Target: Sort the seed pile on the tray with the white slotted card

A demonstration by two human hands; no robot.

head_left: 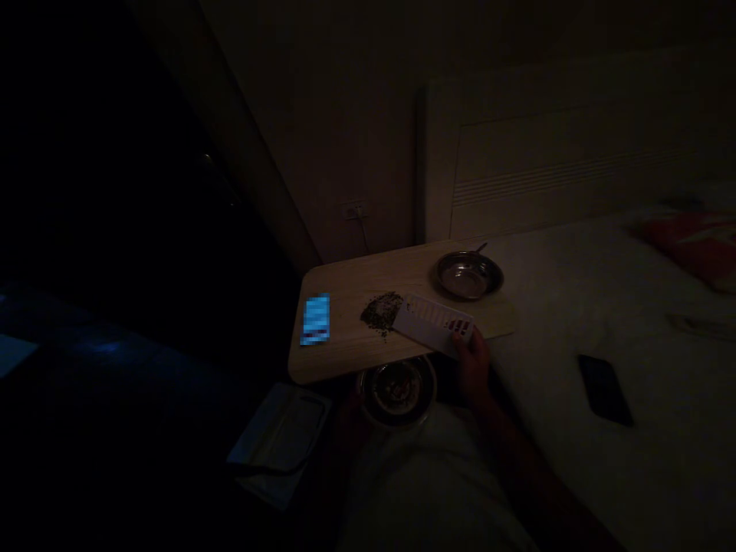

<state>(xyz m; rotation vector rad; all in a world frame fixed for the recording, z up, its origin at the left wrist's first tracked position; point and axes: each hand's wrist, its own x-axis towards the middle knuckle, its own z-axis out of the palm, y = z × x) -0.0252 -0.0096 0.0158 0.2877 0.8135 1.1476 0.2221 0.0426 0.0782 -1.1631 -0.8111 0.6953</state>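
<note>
The right hand's grip (474,362) is closed on the card (428,323) at the near edge of the surface (348,280), toward its right corner. The card's left end meets the pile (379,313), mid-surface. The bowl (396,389) sits just below the near edge; the left hand (352,420) is dim beside it, its grip impossible to tell. Bare wood separates pile from phone (315,318) at the left edge. The dish (468,276) takes the far right corner.
</note>
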